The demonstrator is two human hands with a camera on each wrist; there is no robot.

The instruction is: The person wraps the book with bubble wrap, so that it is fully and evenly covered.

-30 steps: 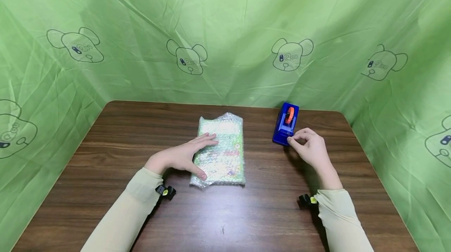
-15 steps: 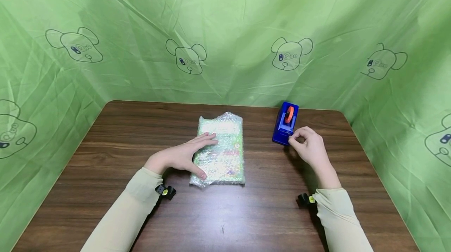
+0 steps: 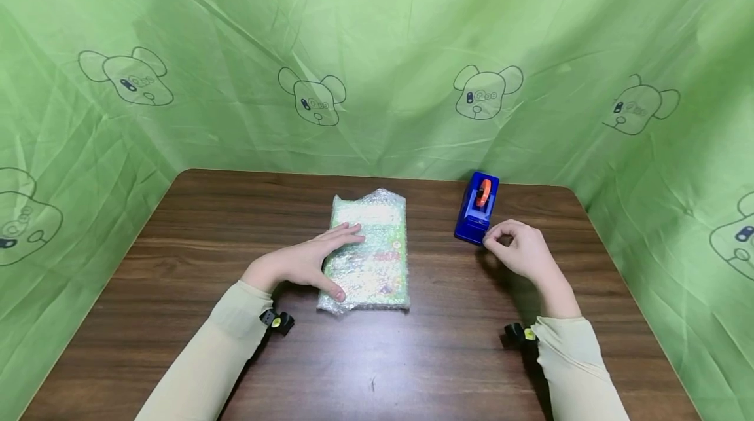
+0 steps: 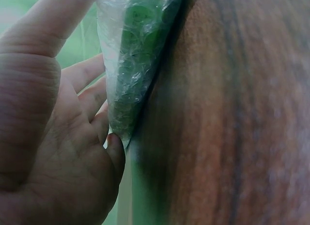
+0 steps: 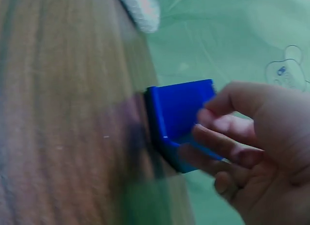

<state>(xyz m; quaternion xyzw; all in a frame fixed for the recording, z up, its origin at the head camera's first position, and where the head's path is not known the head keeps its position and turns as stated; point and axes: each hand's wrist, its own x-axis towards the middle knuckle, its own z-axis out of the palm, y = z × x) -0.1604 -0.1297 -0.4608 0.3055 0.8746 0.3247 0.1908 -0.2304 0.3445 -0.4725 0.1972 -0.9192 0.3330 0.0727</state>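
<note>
A flat, colourful packet in bubble wrap (image 3: pixel 383 264) lies on the table. My left hand (image 3: pixel 309 260) rests over its left edge with fingers spread and thumb apart; in the left wrist view the palm stands beside the wrapped edge (image 4: pixel 138 55). To the right is a blue tape dispenser (image 3: pixel 471 218) with an orange roll core (image 3: pixel 484 192). My right hand (image 3: pixel 521 247) is at the dispenser's near end, thumb and index finger pinched together at its corner. The right wrist view shows these fingertips (image 5: pixel 206 119) in front of the blue body; the clear tape between them hardly shows.
The brown wooden table (image 3: pixel 377 355) has a rounded far edge. A green cloth (image 3: pixel 400 28) with printed bear heads hangs behind it and along both sides. Each wrist carries a small black camera, one on the left (image 3: pixel 278 321) and one on the right (image 3: pixel 517 334).
My right hand has shifted slightly toward me and to the right, its pinched fingers now just off the dispenser's near corner. The left hand, packet and dispenser stay in place.
</note>
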